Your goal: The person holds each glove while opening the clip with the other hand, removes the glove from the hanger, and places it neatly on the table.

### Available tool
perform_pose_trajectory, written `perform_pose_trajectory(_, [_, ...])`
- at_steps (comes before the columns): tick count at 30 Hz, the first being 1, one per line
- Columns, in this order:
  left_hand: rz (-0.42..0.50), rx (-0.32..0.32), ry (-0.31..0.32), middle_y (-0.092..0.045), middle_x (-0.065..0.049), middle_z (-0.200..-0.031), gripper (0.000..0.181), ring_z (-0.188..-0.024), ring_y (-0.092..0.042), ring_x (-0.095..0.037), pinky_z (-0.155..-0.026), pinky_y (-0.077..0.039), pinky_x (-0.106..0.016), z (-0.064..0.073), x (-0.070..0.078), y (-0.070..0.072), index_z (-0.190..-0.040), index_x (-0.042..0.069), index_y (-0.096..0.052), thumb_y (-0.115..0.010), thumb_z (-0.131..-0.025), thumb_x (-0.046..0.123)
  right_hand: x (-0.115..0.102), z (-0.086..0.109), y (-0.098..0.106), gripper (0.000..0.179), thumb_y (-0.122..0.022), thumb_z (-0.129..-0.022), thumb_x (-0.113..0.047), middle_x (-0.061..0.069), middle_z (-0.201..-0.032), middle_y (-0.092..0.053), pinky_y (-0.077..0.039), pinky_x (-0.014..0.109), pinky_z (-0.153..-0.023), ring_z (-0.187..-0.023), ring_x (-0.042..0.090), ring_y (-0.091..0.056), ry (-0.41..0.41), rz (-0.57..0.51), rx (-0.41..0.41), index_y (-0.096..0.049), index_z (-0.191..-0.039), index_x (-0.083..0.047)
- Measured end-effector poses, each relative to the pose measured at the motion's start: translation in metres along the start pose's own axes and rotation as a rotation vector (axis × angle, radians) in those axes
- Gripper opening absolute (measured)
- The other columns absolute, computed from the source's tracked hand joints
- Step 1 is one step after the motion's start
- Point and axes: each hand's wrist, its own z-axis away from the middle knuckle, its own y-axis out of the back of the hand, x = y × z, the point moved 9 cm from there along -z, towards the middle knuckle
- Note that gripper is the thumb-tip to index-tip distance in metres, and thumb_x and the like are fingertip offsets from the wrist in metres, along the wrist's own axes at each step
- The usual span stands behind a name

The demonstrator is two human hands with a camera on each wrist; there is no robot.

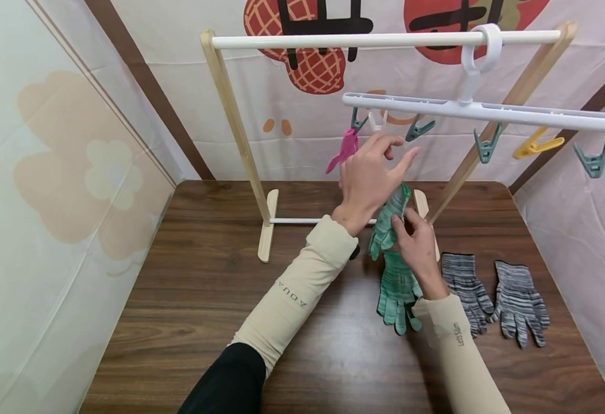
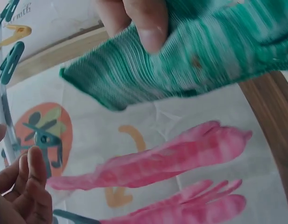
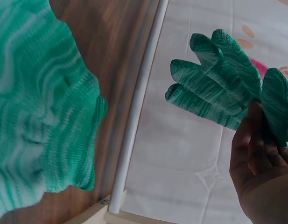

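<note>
My right hand [image 1: 417,244] pinches a green knit glove [image 1: 387,221] at its middle and holds it up off the table. In the right wrist view the glove's fingers [image 3: 218,79] stick out past my palm [image 3: 260,182]. My left hand [image 1: 377,169] is raised just above it, fingers spread and holding nothing, below the clips of a white hanger bar [image 1: 488,109]. The left wrist view shows the glove's cuff [image 2: 204,51] and a teal clip [image 2: 43,140] close to my left fingers [image 2: 29,182]. Pink gloves [image 1: 346,150] hang clipped at the bar's left end.
A second green glove [image 1: 397,290] lies on the brown table [image 1: 204,299]. Two grey striped gloves [image 1: 467,287] [image 1: 521,302] lie to its right. The hanger bar hangs from a wooden rack's white rail [image 1: 333,40]. Free teal clips [image 1: 485,146] and a yellow clip [image 1: 537,146] dangle.
</note>
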Motion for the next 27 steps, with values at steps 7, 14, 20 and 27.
perform_pose_trajectory(7, [-0.006, 0.020, 0.073, -0.065, 0.006, -0.082, 0.028, -0.067, -0.058, -0.006, -0.059, -0.046, -0.024, 0.018, -0.032, 0.015, -0.101, 0.018, -0.079, -0.070, -0.098, 0.045, 0.005, 0.007, -0.005, 0.023, -0.056, -0.109, -0.022, 0.006, -0.069, -0.043, -0.034, 0.028, -0.053, -0.057, 0.019, -0.039, -0.025, 0.001, -0.019, -0.058, -0.094, -0.004])
perform_pose_trajectory(14, [0.009, 0.004, 0.153, -0.066, 0.004, -0.084, 0.026, -0.067, -0.061, -0.008, -0.058, -0.046, -0.025, 0.035, -0.062, 0.021, -0.101, 0.016, -0.080, -0.069, -0.099, 0.040, 0.012, 0.014, -0.007, 0.031, -0.059, -0.107, -0.019, 0.004, -0.069, -0.035, -0.031, 0.026, -0.055, -0.057, 0.014, -0.034, -0.075, 0.004, -0.027, -0.045, -0.085, -0.002])
perform_pose_trajectory(20, [-0.030, -0.007, 0.219, -0.070, 0.006, -0.091, 0.025, -0.073, -0.067, -0.007, -0.064, -0.051, -0.032, 0.046, -0.084, 0.026, -0.101, 0.019, -0.080, -0.068, -0.099, 0.041, 0.005, 0.019, -0.011, 0.023, -0.058, -0.106, -0.010, 0.003, -0.067, -0.034, -0.028, 0.023, -0.052, -0.054, 0.008, -0.031, -0.107, -0.013, -0.062, -0.050, -0.090, 0.004])
perform_pose_trajectory(27, [-0.017, 0.000, 0.263, -0.073, 0.004, -0.100, 0.024, -0.081, -0.070, -0.011, -0.066, -0.055, -0.036, 0.057, -0.106, 0.038, -0.101, 0.018, -0.080, -0.068, -0.099, 0.039, -0.018, 0.031, -0.019, 0.015, -0.056, -0.105, -0.001, 0.010, -0.069, -0.050, -0.030, 0.024, -0.050, -0.052, 0.005, -0.033, -0.100, -0.106, -0.157, -0.059, -0.110, 0.012])
